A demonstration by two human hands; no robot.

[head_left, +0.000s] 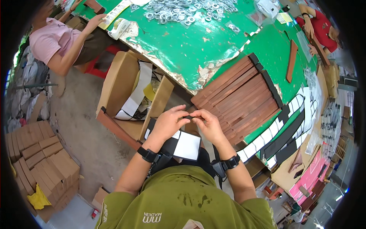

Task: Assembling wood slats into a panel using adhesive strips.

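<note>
My left hand and my right hand meet in front of my body, each closed in a pinch. Between their fingertips is a small dark piece, too small to make out its kind. Below them, across my lap, lies a black strip with white backing panels. A stack of reddish-brown slats with black ends rests on the table's near corner, just right of my right hand. Left of my left hand, a long brown slat leans along an open cardboard box.
The worn green table carries small bagged rings and a tape dispenser. More black-and-white strips lie at right. Flattened cartons are stacked at left. One person in pink and another in red sit across.
</note>
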